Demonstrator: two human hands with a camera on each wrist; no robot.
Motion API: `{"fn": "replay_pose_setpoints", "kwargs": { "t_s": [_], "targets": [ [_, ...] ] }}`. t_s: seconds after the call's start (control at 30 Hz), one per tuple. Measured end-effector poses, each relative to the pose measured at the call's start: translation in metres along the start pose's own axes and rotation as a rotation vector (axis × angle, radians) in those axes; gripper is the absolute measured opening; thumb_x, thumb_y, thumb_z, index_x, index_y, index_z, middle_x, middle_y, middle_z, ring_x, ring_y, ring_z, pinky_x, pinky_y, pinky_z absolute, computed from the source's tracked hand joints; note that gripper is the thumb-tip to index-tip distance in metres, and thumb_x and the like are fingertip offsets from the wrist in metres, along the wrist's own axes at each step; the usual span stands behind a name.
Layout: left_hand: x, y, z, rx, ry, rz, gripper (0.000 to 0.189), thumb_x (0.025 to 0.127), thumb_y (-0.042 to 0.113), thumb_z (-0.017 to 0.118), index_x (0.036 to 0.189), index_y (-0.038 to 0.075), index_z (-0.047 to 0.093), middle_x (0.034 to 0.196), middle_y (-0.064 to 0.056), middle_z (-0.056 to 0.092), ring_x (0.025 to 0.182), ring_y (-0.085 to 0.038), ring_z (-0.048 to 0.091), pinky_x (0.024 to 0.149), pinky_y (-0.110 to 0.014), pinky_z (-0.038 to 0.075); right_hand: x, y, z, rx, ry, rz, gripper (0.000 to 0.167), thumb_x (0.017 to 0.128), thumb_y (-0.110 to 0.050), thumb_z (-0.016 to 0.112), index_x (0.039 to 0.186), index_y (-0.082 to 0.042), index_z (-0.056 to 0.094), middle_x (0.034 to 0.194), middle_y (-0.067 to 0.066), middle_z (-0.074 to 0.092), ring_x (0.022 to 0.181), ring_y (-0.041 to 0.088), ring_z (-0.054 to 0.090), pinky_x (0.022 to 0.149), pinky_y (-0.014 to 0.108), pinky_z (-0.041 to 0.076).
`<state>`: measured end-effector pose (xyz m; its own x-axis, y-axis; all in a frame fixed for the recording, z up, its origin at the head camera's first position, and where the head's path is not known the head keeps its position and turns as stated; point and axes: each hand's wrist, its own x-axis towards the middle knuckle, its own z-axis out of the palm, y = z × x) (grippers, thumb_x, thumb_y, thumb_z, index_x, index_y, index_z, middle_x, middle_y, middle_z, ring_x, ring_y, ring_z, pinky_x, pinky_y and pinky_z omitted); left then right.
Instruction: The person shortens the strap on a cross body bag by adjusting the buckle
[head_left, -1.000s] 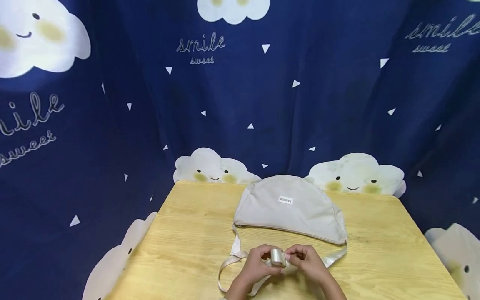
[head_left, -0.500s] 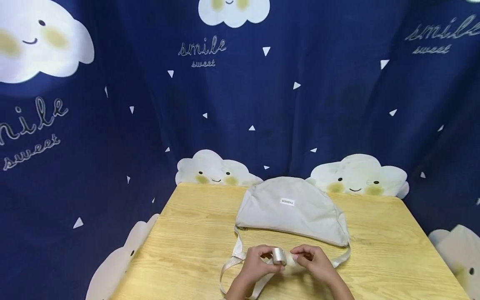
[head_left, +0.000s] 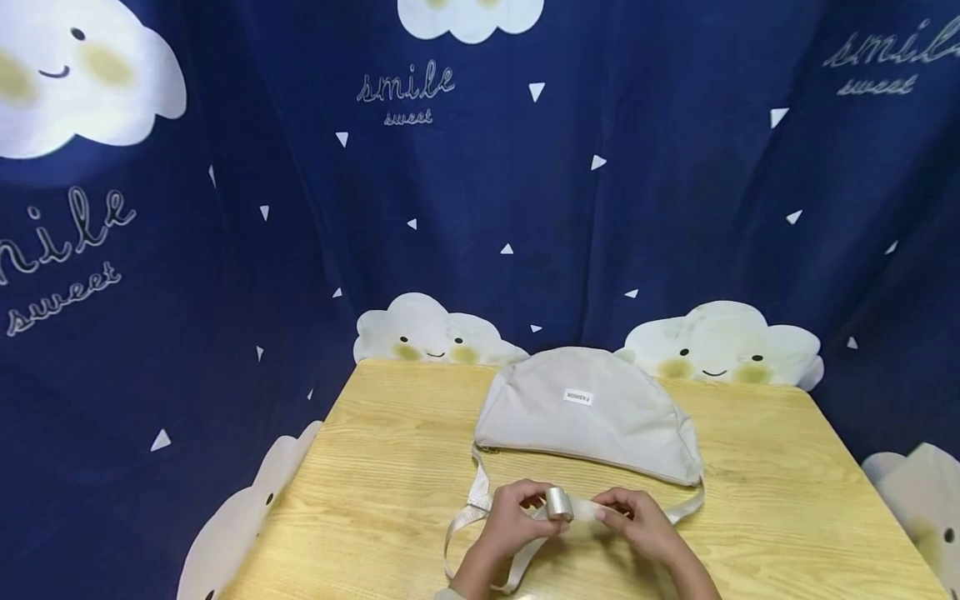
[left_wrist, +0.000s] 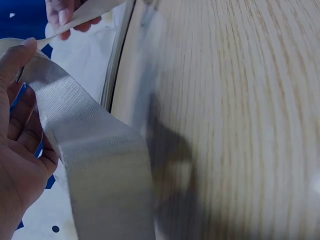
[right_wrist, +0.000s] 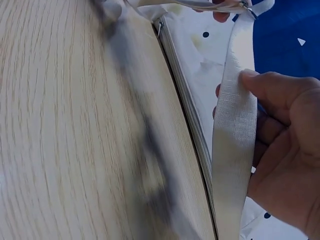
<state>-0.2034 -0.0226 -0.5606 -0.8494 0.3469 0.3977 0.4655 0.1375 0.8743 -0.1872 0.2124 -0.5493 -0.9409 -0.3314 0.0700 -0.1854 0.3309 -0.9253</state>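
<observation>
A pale beige bag (head_left: 585, 425) with a small white label lies on the wooden table, its strap trailing toward me. My left hand (head_left: 513, 523) pinches a folded loop of the strap (head_left: 558, 503) between thumb and fingers. A short way to its right, my right hand (head_left: 637, 521) pinches the same strap, and a flat stretch of it spans the gap. In the right wrist view the ribbed strap (right_wrist: 235, 115) runs between thumb and fingers, with a small metal piece (right_wrist: 246, 7) on it farther up. The left wrist view shows the strap (left_wrist: 85, 115) hanging from the left hand.
Wooden table top (head_left: 390, 467) spreads on both sides of the bag. A slack strap loop (head_left: 453, 533) lies left of my left hand. Behind the table hangs a dark blue curtain (head_left: 465, 192) with printed clouds.
My right hand has moved to the right, away from the left hand, and more strap shows between them. The left hand keeps its hold on the loop.
</observation>
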Motion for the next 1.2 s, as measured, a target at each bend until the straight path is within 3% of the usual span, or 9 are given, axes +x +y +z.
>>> {"fn": "replay_pose_setpoints", "kwargs": {
  "t_s": [0.23,0.57,0.8,1.0,1.2],
  "targets": [
    [-0.004,-0.001,0.003,0.022,-0.034,0.025,0.037,0.066,0.007,0.082,0.101,0.011,0.070,0.089,0.006,0.066,0.078,-0.008,0.058,0.067,-0.029,0.051,0.000,0.005,0.002,0.016,-0.034,-0.013,0.014,0.090,-0.011,0.061,0.097,0.001,0.065,0.086,0.008,0.064,0.071,0.011,0.054,0.060,0.026,0.047],
    [0.000,-0.002,0.008,0.044,-0.051,0.057,0.034,0.065,0.008,0.083,0.097,0.011,0.071,0.089,0.005,0.068,0.075,-0.004,0.059,0.065,-0.029,0.050,0.007,-0.012,0.006,0.051,-0.071,-0.053,0.017,0.091,-0.014,0.060,0.098,0.001,0.066,0.091,0.006,0.066,0.079,0.015,0.059,0.067,0.028,0.048],
    [0.002,-0.003,0.007,0.067,-0.032,0.090,0.033,0.063,0.006,0.083,0.094,0.008,0.072,0.082,0.006,0.068,0.070,-0.002,0.056,0.061,-0.027,0.050,0.009,-0.016,0.006,0.041,-0.047,-0.001,0.020,0.090,-0.016,0.062,0.101,0.000,0.066,0.096,0.007,0.067,0.088,0.022,0.062,0.073,0.028,0.049],
    [-0.001,0.006,0.008,0.034,-0.036,0.060,0.033,0.061,0.000,0.082,0.091,0.006,0.071,0.078,0.002,0.067,0.066,-0.005,0.056,0.059,-0.030,0.052,0.005,-0.019,0.002,0.070,-0.039,0.011,0.027,0.088,-0.014,0.064,0.107,0.006,0.062,0.102,0.016,0.064,0.091,0.029,0.061,0.072,0.028,0.049],
    [-0.003,0.010,0.009,-0.006,-0.033,0.057,0.033,0.059,-0.004,0.083,0.088,0.002,0.070,0.074,-0.004,0.066,0.064,-0.010,0.056,0.057,-0.038,0.052,-0.001,-0.016,-0.007,0.068,-0.050,-0.002,0.030,0.087,-0.012,0.065,0.108,0.008,0.060,0.096,0.012,0.065,0.084,0.019,0.060,0.068,0.028,0.049]
  ]
}}
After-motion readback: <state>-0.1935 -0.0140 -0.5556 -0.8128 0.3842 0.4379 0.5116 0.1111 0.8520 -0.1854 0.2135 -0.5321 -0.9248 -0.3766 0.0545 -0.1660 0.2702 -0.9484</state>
